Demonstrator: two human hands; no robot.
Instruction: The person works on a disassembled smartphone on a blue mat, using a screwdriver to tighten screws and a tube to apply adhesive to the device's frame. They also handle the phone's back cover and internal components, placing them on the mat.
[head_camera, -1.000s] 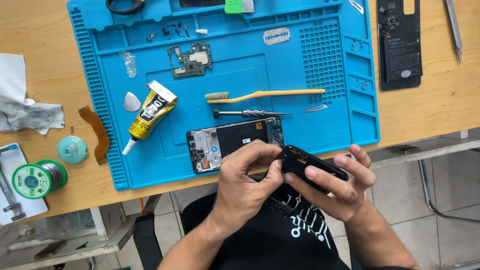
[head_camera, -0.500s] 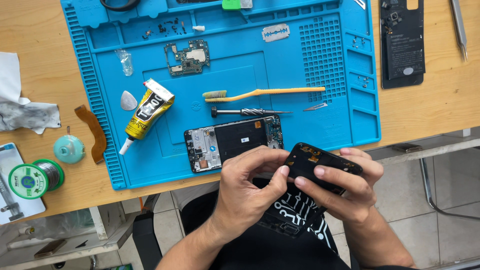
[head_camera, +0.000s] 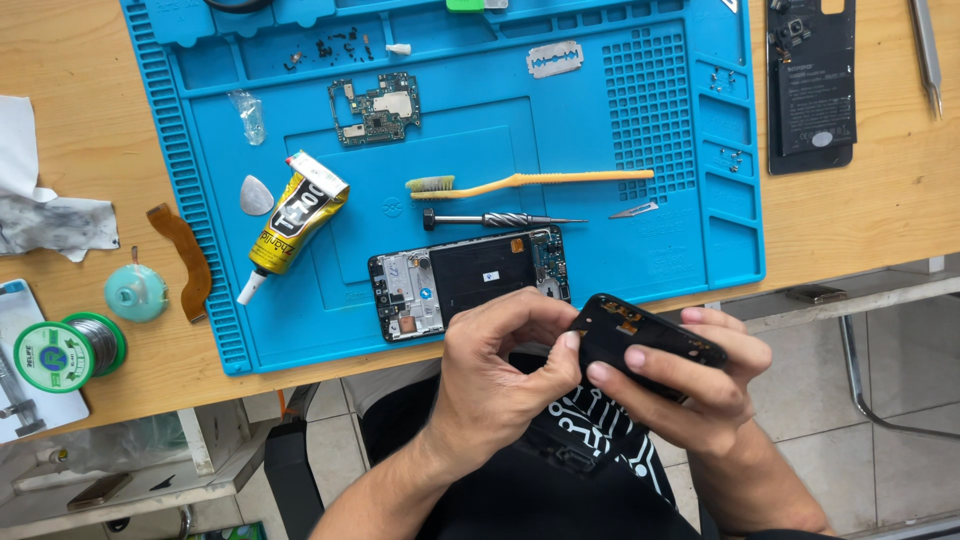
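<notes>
While we look down over our lap, our right hand cups a black phone frame from below, fingers wrapped round its near edge and thumb lying along its side, so the frame sits tilted just off the near edge of the table. Our left hand is pinched narrow, its thumb and forefinger closed on the frame's left end, where small copper-coloured contacts show.

Just beyond our hands, an opened phone chassis lies flat near the front edge of the blue work mat, its dark middle panel flanked by exposed boards at both ends. Past it we see a slim screwdriver lying crosswise, and just above that a toothbrush with an orange handle, roughly parallel to it. A small blade rests to the right of the screwdriver's tip. To the left, a yellow glue tube lies slanted with its nozzle toward us, a pale pick just beside it.

Farther back sit a green circuit board, a razor blade and a scatter of tiny screws.

Off the mat, a solder spool and an orange flex strip lie at the left, while a black back cover lies at the far right.
</notes>
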